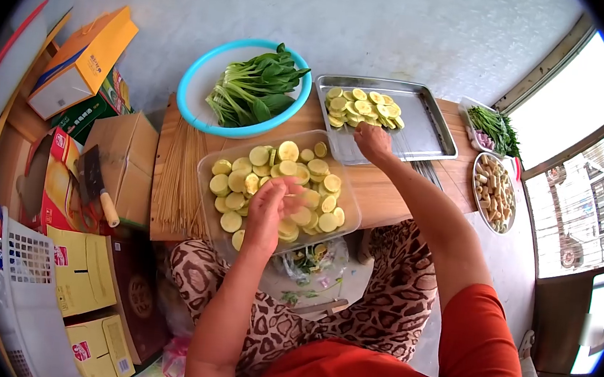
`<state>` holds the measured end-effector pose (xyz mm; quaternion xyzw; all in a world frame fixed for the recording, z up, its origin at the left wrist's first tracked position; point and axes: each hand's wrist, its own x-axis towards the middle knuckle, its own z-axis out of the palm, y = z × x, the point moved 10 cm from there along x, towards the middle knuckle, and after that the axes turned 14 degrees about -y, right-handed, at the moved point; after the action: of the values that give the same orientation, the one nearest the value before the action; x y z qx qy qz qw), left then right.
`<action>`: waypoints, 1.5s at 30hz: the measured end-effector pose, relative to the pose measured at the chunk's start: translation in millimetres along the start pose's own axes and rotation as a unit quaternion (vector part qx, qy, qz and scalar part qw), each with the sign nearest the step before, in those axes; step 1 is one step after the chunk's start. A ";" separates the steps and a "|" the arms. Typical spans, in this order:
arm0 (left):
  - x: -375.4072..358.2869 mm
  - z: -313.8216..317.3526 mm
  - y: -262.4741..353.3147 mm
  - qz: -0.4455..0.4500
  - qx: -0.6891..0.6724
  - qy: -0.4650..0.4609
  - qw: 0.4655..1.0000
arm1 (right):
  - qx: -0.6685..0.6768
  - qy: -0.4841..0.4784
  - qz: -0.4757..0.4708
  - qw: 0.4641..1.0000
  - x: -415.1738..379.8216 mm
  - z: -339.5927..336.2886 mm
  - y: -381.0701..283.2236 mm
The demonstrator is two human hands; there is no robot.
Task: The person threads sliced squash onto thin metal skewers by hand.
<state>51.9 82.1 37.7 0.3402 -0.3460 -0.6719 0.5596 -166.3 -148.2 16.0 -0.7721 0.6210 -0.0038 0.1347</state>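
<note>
My left hand [271,204] is over a clear plastic box [207,205] of round yellow-green zucchini slices [232,222]. Its fingers look stretched out, partly smeared by motion, with nothing visible in them. My right hand [373,143] is at the near edge of a metal tray [421,120], fingers closed. Whatever they may grip is hidden. Just beyond that hand, more zucchini slices [359,107] lie in overlapping rows on the tray's left side. Left of the plastic box, many thin wooden skewers [181,177] lie on the wooden table [388,197].
A blue-rimmed basin [191,116] holds leafy greens [260,90]. Chopped greens [495,131] and a bowl of short pale pieces [494,192] stand at right. A cleaver [92,175] is by cardboard boxes [126,161] at left. A plastic bag of scraps [317,263] lies below the table edge.
</note>
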 end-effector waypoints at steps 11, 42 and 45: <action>-2.6 -11.5 -19.6 -0.011 -0.004 0.032 0.999 | -0.038 -0.002 0.173 0.984 -117.4 -20.5 241.4; 0.6 -9.0 -32.0 -0.047 0.090 0.035 0.994 | -0.015 -0.048 0.244 0.969 -193.5 19.2 292.6; -0.4 -9.3 -30.0 -0.040 0.080 0.032 0.995 | -0.013 -0.037 0.228 0.973 -197.3 10.4 292.5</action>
<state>44.3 85.7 7.5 0.4193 -0.3666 -0.6524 0.5140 -489.8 -12.9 -24.4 -0.6112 0.7755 0.0643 0.1447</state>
